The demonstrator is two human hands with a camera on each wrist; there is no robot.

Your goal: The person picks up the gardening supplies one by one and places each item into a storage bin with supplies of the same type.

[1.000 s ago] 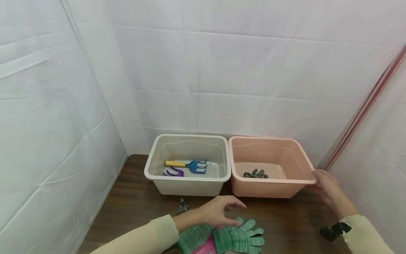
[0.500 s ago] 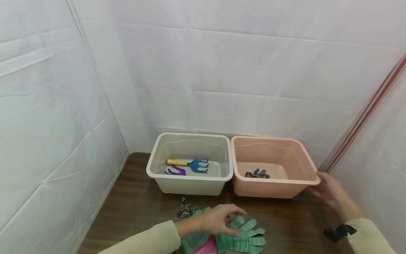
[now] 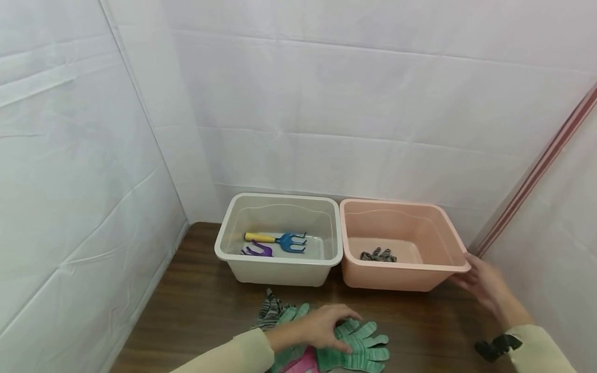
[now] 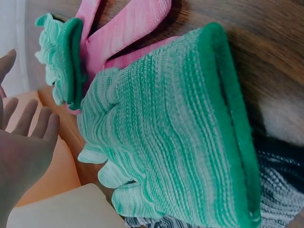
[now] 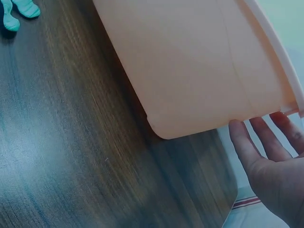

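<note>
My left hand (image 3: pixel 326 327) hovers over a pile of gloves, its fingers loosely curved and holding nothing. Under it lie a green striped glove (image 3: pixel 368 352), another green striped glove (image 4: pixel 161 128) with its cuff facing the camera, and a pink glove (image 4: pixel 128 28) between them. A black-and-grey glove (image 3: pixel 269 313) pokes out on the pile's left. At the far right, my right hand (image 3: pixel 485 282) touches the end of the peach bin (image 3: pixel 406 267); in the right wrist view its fingertips (image 5: pixel 236 124) rest against the outer wall below the rim. Inside that bin is a black-and-grey glove (image 3: pixel 379 255).
Left of the peach bin stands a cream bin (image 3: pixel 280 259) holding a yellow-handled blue hand rake (image 3: pixel 290 242) and a purple fork-like tool (image 3: pixel 258 250). White sheeting (image 3: pixel 298 93) rises behind and beside the dark wooden table (image 3: pixel 196 290).
My left hand has lowered slightly over the gloves. My right hand stays at the peach bin's right end. The camera view has shifted a little.
</note>
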